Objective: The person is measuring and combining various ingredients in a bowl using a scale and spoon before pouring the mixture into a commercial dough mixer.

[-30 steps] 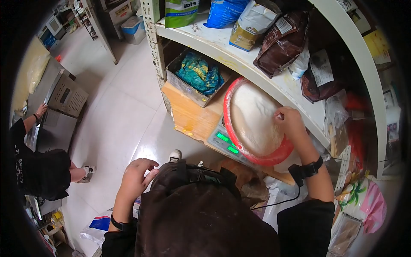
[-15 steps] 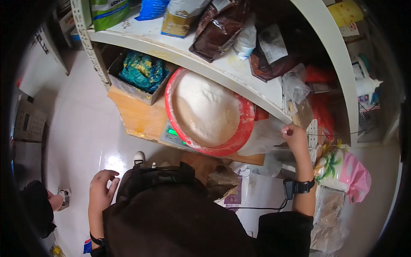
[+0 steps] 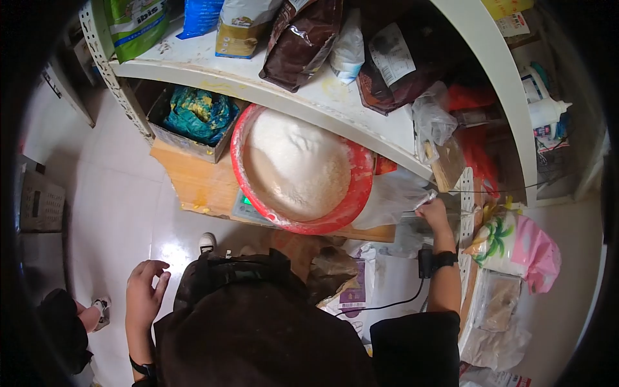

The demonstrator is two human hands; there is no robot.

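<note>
Right hand (image 3: 433, 211) pinched shut on plastic bag (image 3: 393, 200) at basin's (image 3: 351, 206) three o'clock, left hand (image 3: 143, 284) half-open, empty, at seven o'clock.

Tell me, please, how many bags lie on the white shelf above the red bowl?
6 in view: a green bag at far left, then blue, tan, brown, small white and dark labelled ones rightward. More may be hidden behind.
</note>
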